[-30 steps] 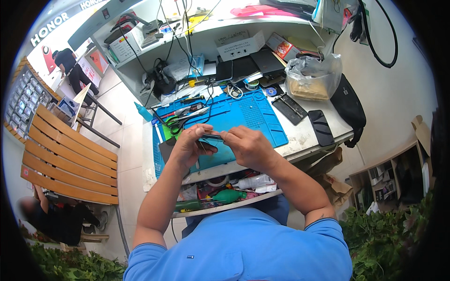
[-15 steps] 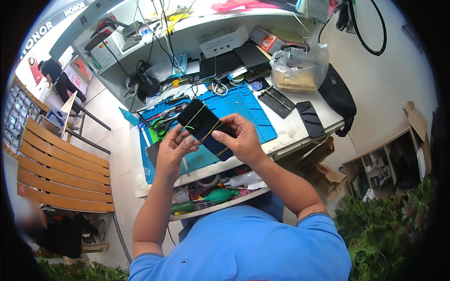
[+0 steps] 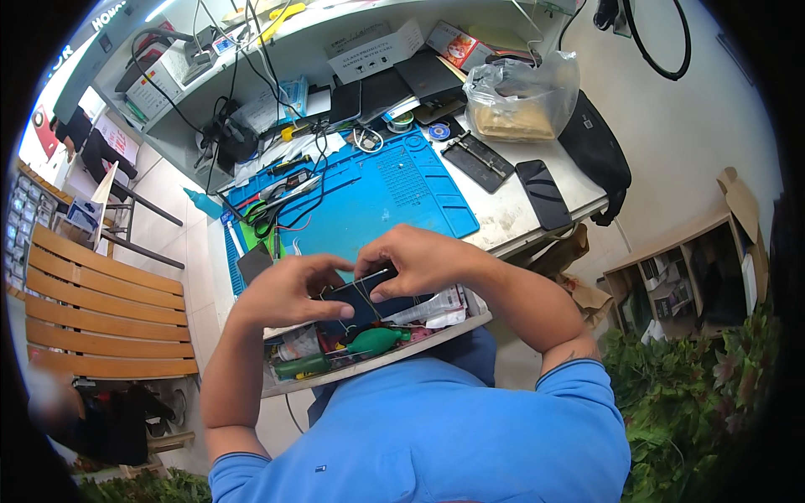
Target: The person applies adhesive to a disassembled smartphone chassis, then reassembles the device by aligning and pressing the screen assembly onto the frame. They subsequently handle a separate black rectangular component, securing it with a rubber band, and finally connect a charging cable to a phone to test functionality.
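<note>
A dark phone (image 3: 342, 297) with thin rubber bands (image 3: 366, 298) round it is tilted between my hands, low over the open drawer (image 3: 289, 384). My left hand (image 3: 289, 292) curls at the phone's left side, thumb below and fingers above. At its upper right edge, my right hand (image 3: 415, 261) grips the phone with thumb and bent fingers, close to a band. Whether the fingers also pinch that band is hidden. Just beyond lies the blue work mat (image 3: 352, 197), with green-handled scissors (image 3: 262, 220) at its left.
In the drawer lies a green squeeze bulb (image 3: 373, 339). On the bench's right are an opened phone frame (image 3: 478, 162), another black phone (image 3: 543, 194), a plastic bag (image 3: 516, 101) and a black pouch (image 3: 594, 151). A teal bottle (image 3: 201, 202) stands left, near a slatted bench (image 3: 105, 302).
My hands have drawn the banded phone from above the mat down toward me, over the drawer. It is tilted differently, and the view has shifted slightly.
</note>
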